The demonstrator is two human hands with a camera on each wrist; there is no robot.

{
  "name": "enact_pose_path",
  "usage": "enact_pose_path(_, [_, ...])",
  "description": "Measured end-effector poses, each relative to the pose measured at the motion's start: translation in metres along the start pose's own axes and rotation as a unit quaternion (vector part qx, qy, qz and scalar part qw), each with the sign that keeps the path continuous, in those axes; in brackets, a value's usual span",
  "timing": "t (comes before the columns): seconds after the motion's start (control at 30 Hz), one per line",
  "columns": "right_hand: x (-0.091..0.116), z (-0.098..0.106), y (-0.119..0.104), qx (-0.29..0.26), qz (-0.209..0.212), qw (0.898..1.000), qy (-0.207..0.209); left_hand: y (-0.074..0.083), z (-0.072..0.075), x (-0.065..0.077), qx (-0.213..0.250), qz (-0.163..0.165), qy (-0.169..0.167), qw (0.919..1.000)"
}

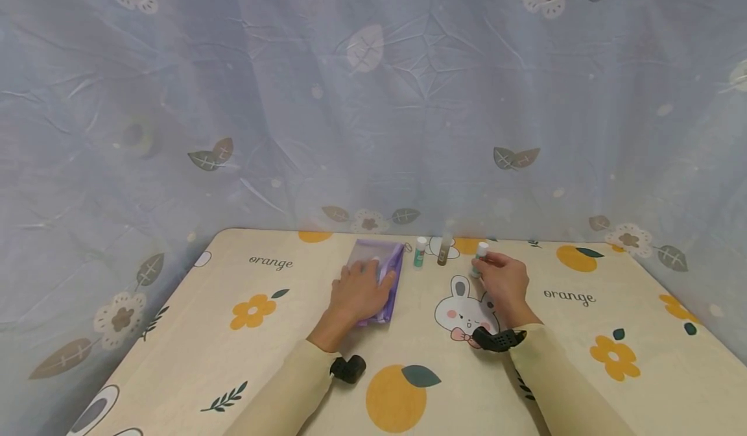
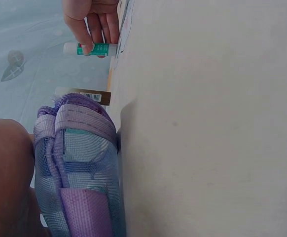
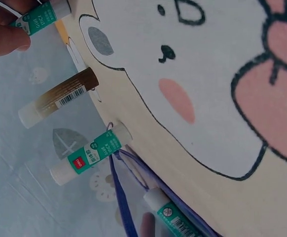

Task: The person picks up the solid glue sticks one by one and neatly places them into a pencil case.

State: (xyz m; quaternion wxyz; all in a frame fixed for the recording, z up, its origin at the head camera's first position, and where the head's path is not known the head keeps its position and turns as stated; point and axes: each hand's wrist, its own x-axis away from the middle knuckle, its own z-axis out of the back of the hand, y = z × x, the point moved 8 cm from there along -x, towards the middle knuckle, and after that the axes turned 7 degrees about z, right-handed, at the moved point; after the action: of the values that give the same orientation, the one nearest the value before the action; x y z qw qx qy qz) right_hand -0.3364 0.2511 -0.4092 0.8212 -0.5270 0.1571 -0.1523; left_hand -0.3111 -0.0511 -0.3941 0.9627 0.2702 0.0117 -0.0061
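A purple mesh pouch [image 1: 394, 287] lies on the table, and my left hand [image 1: 362, 292] rests over it with fingers spread. In the left wrist view the pouch [image 2: 87, 168] shows pale mesh and purple trim. Its mouth, in the right wrist view, has a green glue stick [image 3: 175, 215] beside a fingertip. My right hand [image 1: 506, 281] pinches another green-and-white glue stick [image 1: 480, 258] upright, its base at the tabletop. Between the hands stand a green glue stick [image 1: 419, 254] and a brown-labelled stick with a clear cap [image 1: 443, 253].
A cream cloth [image 1: 327, 384] printed with oranges, flowers and a rabbit covers the table. Behind it hangs a grey-blue curtain [image 1: 373, 111] with leaf prints, close to the table's far edge. Black wrist cameras [image 1: 348, 369] sit at both cuffs.
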Motion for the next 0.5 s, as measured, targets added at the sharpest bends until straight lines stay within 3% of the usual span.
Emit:
enact_pose_path(0.3, [0.0011,-0.0016,-0.0016,-0.015,-0.033,0.999,0.015,-0.0002,0.0021,0.0024,-0.005,0.001,-0.001,1.0])
enact_pose_path(0.5, [0.0021,-0.0007,-0.0049,-0.009,-0.025,0.999,0.029,0.0008,0.0022,0.0024,-0.001,-0.002,-0.002,1.0])
